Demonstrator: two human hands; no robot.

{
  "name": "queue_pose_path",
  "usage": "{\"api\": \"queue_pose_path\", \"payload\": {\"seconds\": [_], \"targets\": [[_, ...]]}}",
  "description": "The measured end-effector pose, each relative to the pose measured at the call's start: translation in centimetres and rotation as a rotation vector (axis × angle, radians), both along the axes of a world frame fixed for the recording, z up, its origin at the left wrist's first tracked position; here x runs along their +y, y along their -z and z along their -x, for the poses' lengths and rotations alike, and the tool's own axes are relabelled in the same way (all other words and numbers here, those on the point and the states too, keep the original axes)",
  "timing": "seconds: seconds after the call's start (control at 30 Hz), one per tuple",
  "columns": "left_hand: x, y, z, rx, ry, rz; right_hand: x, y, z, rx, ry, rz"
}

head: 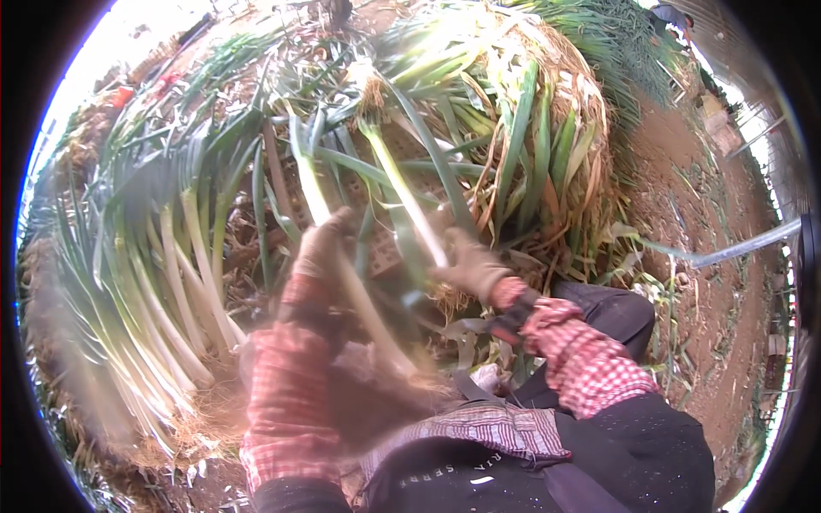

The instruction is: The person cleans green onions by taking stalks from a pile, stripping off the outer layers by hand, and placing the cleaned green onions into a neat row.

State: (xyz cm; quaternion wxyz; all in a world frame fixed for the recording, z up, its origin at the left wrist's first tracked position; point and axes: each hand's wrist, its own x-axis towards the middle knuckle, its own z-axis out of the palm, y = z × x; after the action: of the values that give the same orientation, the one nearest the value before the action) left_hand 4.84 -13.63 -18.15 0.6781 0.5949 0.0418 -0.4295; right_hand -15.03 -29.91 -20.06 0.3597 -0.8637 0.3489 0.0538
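My left hand (326,245), in a tan work glove, grips the pale shank of a long green onion (367,308). Its root end points down toward my lap and is blurred; its leaves stretch away from me. In my gloved right hand (471,264) is a second green onion (410,199), held near its base, with brown roots (450,298) hanging below. Beneath and beyond both hands lies a brown perforated crate (383,258), partly hidden by leaves. To the left, a row of green onions (183,308) lies with roots toward me.
A large heap of green onions with dry leaves (545,141) rises at the far right. Bare soil (718,269) with leaf scraps runs along the right side. A metal rod (747,243) juts in there. Another person (672,15) is at the far upper right.
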Motion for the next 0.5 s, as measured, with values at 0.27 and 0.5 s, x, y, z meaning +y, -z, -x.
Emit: {"api": "queue_pose_path", "payload": {"seconds": [0.27, 0.5], "targets": [[-4.4, -0.1, 1.0, 0.383, 0.09, 0.305, 8.3, -1.1, 4.3, -0.178, -0.224, -0.124], [-2.7, -3.1, 3.9, -0.049, -0.002, 0.277, 7.1, -7.4, 13.9, -0.112, -0.526, -0.167]]}}
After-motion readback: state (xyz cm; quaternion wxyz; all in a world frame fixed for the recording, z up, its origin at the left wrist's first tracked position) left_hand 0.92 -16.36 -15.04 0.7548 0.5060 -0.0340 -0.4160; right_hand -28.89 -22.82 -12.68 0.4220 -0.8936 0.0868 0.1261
